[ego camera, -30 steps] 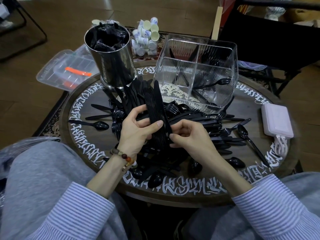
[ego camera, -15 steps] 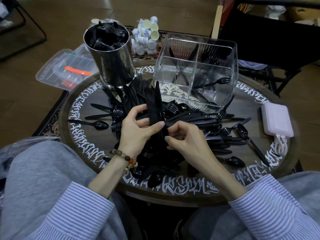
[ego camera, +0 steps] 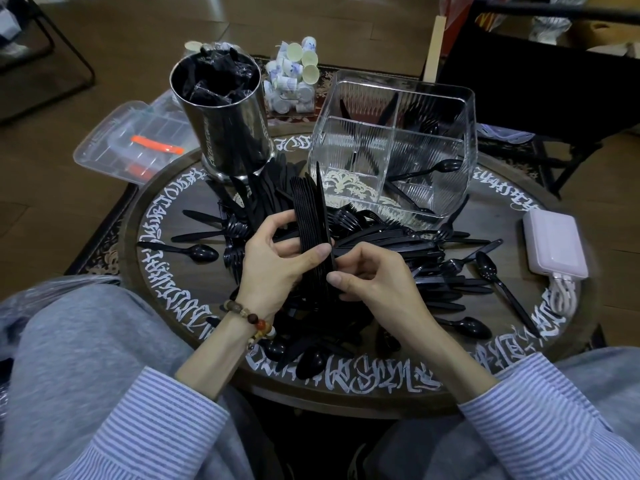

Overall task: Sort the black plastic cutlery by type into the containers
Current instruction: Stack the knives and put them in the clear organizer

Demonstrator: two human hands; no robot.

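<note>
Upright stack of black plastic knives [ego camera: 311, 216], gripped by left hand [ego camera: 277, 261] and pinched at its edge by right hand [ego camera: 374, 278], above loose black plastic cutlery pile [ego camera: 398, 244] on round inscribed wooden tabletop [ego camera: 180, 296].

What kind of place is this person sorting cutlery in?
Probably a home living room, though I can't be sure: a low round table with painted script, a patterned rug over wooden flooring, and black chair legs nearby.
</note>
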